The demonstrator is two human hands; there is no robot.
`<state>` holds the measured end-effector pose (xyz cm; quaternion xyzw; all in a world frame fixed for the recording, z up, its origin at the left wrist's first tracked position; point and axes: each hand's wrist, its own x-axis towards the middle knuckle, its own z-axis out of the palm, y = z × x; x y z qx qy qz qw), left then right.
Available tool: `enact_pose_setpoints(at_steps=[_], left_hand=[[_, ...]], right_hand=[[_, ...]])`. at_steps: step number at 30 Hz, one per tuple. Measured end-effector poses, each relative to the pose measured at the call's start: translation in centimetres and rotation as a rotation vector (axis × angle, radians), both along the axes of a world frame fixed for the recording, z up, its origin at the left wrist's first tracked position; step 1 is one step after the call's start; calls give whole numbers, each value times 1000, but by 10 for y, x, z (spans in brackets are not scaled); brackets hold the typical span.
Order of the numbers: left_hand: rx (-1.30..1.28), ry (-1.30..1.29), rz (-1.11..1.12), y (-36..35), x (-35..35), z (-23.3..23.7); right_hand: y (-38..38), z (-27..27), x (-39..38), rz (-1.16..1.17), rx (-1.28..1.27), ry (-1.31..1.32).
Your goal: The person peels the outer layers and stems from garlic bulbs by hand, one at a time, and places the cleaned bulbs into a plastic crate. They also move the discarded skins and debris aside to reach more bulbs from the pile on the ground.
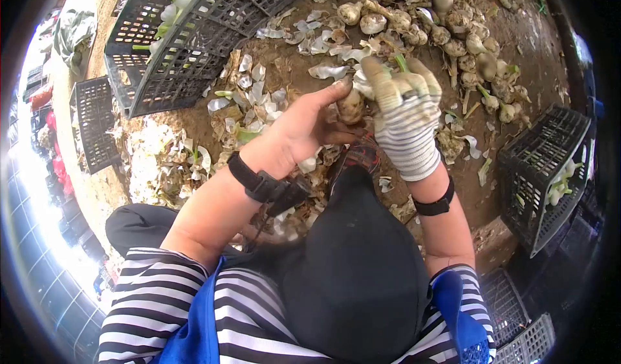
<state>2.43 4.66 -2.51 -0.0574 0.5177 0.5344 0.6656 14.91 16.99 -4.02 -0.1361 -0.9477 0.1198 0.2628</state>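
— See the left hand (303,126)? Bare, closed around a bulb (351,107) just above the middle of the frame, thumb pressed on top.

— And the right hand (407,105), in that striped glove, is just beside it, fingers curled. There's pale skin (363,84) near the fingertips, but I can't tell whether they're pinching it.

— What worries me is that bulb slipping. Loose, papery skin gives a bare hand little to hold, and a hard tug from the glove could twist it free.

— It'd probably land by the shoe (363,157) below, or roll into the peelings (262,108) left of centre. Easy to lose there; it's much the same pale colour.

— The glove looks bulky, too. Thick fingers might dig in and bruise the flesh, or tear off more than the outer layer.

— And if a foot shifted forward, the loose bulbs (457,21) at the upper right could get kicked or crushed, lying on bare ground like that.

— Any maker's name about?

— None I can read. The black crate (187,53) at upper left and the crate (517,173) at right show only lattice. The dark wristbands (435,206) look plain, and I can't make out a logo on the shoe.
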Motion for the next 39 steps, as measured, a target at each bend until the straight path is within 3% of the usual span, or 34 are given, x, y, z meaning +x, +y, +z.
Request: enact_pose_setpoints(at_steps=[2, 4, 5, 6, 8, 10, 11, 12, 14, 16, 18, 19, 20, 21, 22, 23, 24, 26, 27, 30, 31, 32, 34, 36, 38, 39], left_hand=[[4, -149, 188, 7, 11, 10], [87, -155, 256, 9, 16, 1], [157, 142, 261, 12, 23, 3], [224, 439, 259, 14, 28, 6], [152, 593, 182, 15, 29, 3], [286, 1035, 97, 14, 30, -7], [317, 616, 211, 12, 32, -3], [316, 616, 212, 10, 25, 1], [184, -403, 274, 6, 3, 9], [115, -439, 332, 9, 7, 2], [86, 200, 208, 12, 16, 3], [100, 672, 34, 10, 18, -4], [100, 673, 35, 7, 15, -8], [132, 583, 13, 2, 7, -9], [162, 492, -10, -1, -1, -7], [243, 175, 106, -5, -7, -9], [246, 174, 104, -6, -9, -9], [345, 679, -120, -7, -10, -11], [409, 1259, -240, -5, -12, -10], [177, 1071, -141, -5, -8, -7], [207, 1168, -108, -4, -7, -1], [213, 1169, -110, -3, -5, 0], [453, 789, 223, -5, -3, 2], [399, 785, 237, -7, -6, 5], [298, 758, 257, -8, -8, 8], [299, 758, 255, -7, -8, 9]], right_hand=[[-4, 2, 0, -50, -15, 16], [-12, -3, -4, -278, -998, 324], [-16, -2, -7, -213, -1527, 641], [-17, -3, -8, -214, -1529, 640], [-18, -8, -9, -133, -2025, 572], [-23, -10, -8, -66, -1987, 590], [-23, -4, -9, -120, -1956, 572], [-24, 2, -8, -174, -1924, 556], [-24, 5, -5, -215, -1962, 508], [-23, -7, -2, -285, -1365, 292], [-21, -13, -4, -350, -1294, 353], [-19, -12, -3, -353, -1114, 306], [-17, -10, -3, -352, -934, 262], [-11, -6, 6, -342, -1193, 67], [-4, 11, 9, -346, -1476, 96], [0, 16, 13, -270, -1728, 185], [3, 18, 16, -183, -1972, 283], [0, 15, 14, -202, -1875, 240], [-4, 12, 12, -217, -1784, 195], [-7, 5, 3, -206, -1669, 228], [-3, -4, -1, -272, -1437, 224], [9, -21, -2, -275, -1434, 228], [33, -44, 2, -608, -775, -219], [40, -42, 8, -729, -593, -373], [29, -34, 13, -663, -495, -305], [23, -16, 11, -510, -369, -91]])
